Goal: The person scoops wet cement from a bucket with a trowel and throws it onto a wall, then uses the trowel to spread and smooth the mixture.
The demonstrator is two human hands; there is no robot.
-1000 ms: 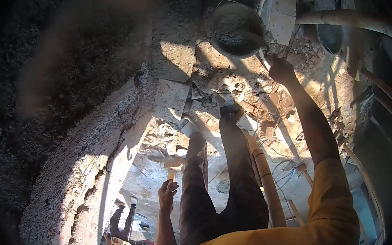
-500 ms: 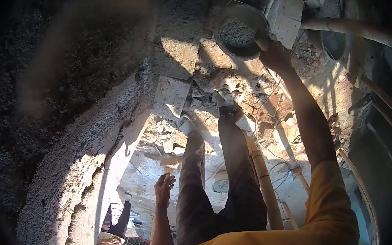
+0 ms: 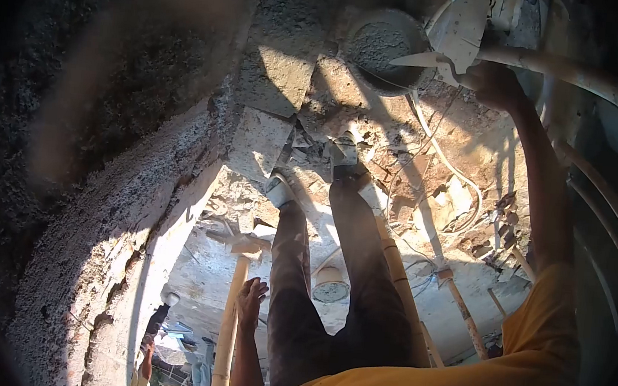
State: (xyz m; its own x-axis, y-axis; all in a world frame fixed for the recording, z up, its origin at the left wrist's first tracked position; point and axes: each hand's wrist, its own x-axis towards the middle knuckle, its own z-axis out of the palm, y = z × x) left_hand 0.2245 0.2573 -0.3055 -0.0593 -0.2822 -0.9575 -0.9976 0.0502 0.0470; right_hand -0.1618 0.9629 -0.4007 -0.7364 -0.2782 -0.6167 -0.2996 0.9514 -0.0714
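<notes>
My right hand [image 3: 496, 86] is closed on the handle of a trowel [image 3: 417, 60]. The trowel's pointed blade reaches left over a round pan [image 3: 363, 76]. Grey wet mortar [image 3: 381, 45] lies in the pan. My left hand [image 3: 249, 302] hangs low beside my leg with loosely bent fingers and nothing visible in it. A bamboo pole [image 3: 228, 333] stands just left of that hand.
A rough plastered wall [image 3: 122, 228] runs along the left. Rubble [image 3: 448, 198] and a pale hose [image 3: 432, 134] lie around my feet. More bamboo poles [image 3: 467, 313] stand on the right, and a round bucket [image 3: 331, 286] sits behind my legs. Another person's arm [image 3: 147, 355] shows at lower left.
My right hand has moved right, away from the pan's middle, and the trowel blade now shows over the rim. My left hand has shifted slightly down and left. The view has shifted.
</notes>
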